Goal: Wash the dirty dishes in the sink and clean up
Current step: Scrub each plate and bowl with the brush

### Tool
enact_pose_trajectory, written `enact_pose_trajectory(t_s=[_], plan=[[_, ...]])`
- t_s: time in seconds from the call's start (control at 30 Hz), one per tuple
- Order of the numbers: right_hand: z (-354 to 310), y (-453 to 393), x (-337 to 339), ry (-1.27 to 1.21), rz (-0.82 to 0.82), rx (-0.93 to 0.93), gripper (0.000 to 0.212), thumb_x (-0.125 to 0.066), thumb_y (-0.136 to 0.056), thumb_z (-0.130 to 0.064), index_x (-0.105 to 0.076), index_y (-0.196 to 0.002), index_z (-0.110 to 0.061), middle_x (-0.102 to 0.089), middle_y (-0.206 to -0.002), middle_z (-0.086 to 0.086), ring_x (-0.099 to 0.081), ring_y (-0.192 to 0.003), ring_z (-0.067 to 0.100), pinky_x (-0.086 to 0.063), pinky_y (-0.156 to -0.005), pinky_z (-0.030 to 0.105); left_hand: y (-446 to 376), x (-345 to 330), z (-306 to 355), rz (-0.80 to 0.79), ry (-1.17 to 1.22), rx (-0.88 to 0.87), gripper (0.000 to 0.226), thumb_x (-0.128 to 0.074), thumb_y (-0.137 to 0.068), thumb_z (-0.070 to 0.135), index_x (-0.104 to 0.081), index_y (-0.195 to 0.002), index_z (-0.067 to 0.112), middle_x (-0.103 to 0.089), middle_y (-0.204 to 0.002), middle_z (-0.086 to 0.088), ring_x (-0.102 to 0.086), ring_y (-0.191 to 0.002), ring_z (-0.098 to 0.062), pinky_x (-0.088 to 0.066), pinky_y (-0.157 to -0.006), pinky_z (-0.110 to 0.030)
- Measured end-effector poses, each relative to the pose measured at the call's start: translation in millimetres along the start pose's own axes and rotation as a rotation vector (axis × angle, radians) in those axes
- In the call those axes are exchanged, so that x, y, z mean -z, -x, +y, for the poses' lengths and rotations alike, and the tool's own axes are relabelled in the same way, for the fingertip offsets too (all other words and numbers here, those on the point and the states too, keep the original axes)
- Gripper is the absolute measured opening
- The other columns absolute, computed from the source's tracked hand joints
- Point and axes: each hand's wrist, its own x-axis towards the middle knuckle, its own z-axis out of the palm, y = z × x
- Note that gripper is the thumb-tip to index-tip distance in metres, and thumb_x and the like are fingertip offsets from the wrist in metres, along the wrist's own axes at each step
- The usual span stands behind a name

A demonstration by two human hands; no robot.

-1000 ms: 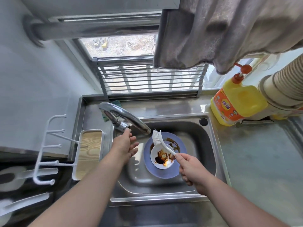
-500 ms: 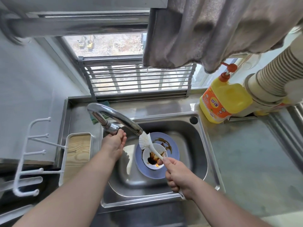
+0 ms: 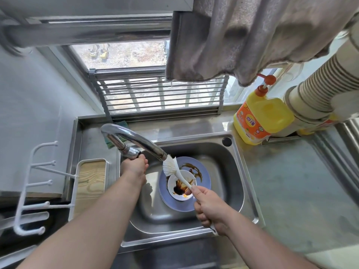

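Dishes lie stacked in the sink (image 3: 229,171): a blue plate (image 3: 202,199) flat on the basin floor with brown sauce streaked across its far side, and a small white bowl (image 3: 180,184) sitting on it, dark sauce pooled inside. Neither looks washed yet, and no water is visibly running from the faucet (image 3: 136,139).

What matters for the next move is how the brush head lines up with the spout. The right hand (image 3: 210,208) grips the handle of a white dish brush (image 3: 175,170), fingers curled round the lower end. The long axis of the brush runs from the hand up toward 11 o'clock, crossing over the bowl, so that the bristle head sits just beside the spout's mouth, apparently right under it. Bowl and plate lie directly beneath that line, at roughly 11 o'clock from the right hand's knuckles and at 3 to 4 o'clock from the left hand.

The left hand (image 3: 135,166) is at the faucet's base, its fingers wrapped round what seems to be the valve handle at 12 o'clock from the wrist; the handle itself is mostly hidden by the hand. It is the nearer hand to the tap, while the right is nearer the dishes.

Likely step: turn the water on to wet the bristles, then drop the head toward 5 o'clock into the bowl.

On the bench at 2 o'clock from the sink stands a yellow detergent bottle (image 3: 262,119).
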Motion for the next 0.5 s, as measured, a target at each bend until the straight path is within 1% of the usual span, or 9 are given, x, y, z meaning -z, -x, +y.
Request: enact_pose_trajectory(t_s=[0.1,0.17,0.23,0.37,0.5], plan=[[1.0,1.3,2.3,-0.003,-0.007,-0.001,0.038,-0.041,-0.109,-0.049,-0.061,-0.116,-0.018,-0.035,-0.058,-0.002,-0.025,-0.046,0.012,-0.022,-0.04,0.021,1.8,-1.1,-0.6,0.026,-0.015,-0.012,0.023,-0.061,-0.102,0.005,-0.058,-0.082,0.016,-0.06,-0.075,-0.001,-0.056,-0.062,-0.011,-0.05,-0.064,-0.024],[2.3,2.0,3.1,-0.001,-0.007,0.0,0.038,-0.041,-0.11,-0.049,-0.061,-0.117,-0.018,-0.034,-0.058,-0.002,-0.025,-0.046,0.012,-0.022,-0.04,0.021,0.6,-0.1,0.1,0.019,-0.02,-0.005,0.019,-0.062,-0.102,0.006,-0.059,-0.085,0.014,-0.061,-0.077,-0.001,-0.057,-0.065,-0.011,-0.05,-0.065,-0.024],[4.0,1.6,2.6,0.002,-0.018,0.006,0.038,-0.04,-0.109,-0.05,-0.06,-0.115,-0.019,-0.032,-0.058,-0.002,-0.023,-0.046,0.012,-0.021,-0.04,0.021,-0.8,2.1,1.3,-0.004,-0.018,-0.002,0.014,-0.063,-0.102,0.006,-0.06,-0.09,0.011,-0.061,-0.079,-0.002,-0.059,-0.067,-0.011,-0.053,-0.068,-0.023],[7.0,0.6,2.4,-0.01,-0.037,0.002,0.037,-0.04,-0.109,-0.051,-0.06,-0.114,-0.02,-0.03,-0.06,-0.002,-0.022,-0.048,0.012,-0.019,-0.041,0.02,-1.5,6.2,1.8,-0.046,0.006,0.01,0.021,-0.062,-0.103,0.003,-0.054,-0.087,0.015,-0.061,-0.084,-0.003,-0.06,-0.072,-0.011,-0.054,-0.069,-0.022],[7.4,-1.0,-1.7,-0.02,-0.065,-0.007,0.035,-0.041,-0.109,-0.049,-0.06,-0.115,-0.02,-0.03,-0.06,-0.002,-0.022,-0.047,0.011,-0.019,-0.041,0.019,0.3,9.8,7.2,-0.114,0.057,0.082,0.019,-0.059,-0.104,0.001,-0.055,-0.093,0.016,-0.061,-0.087,-0.002,-0.059,-0.074,-0.01,-0.052,-0.069,-0.023]])
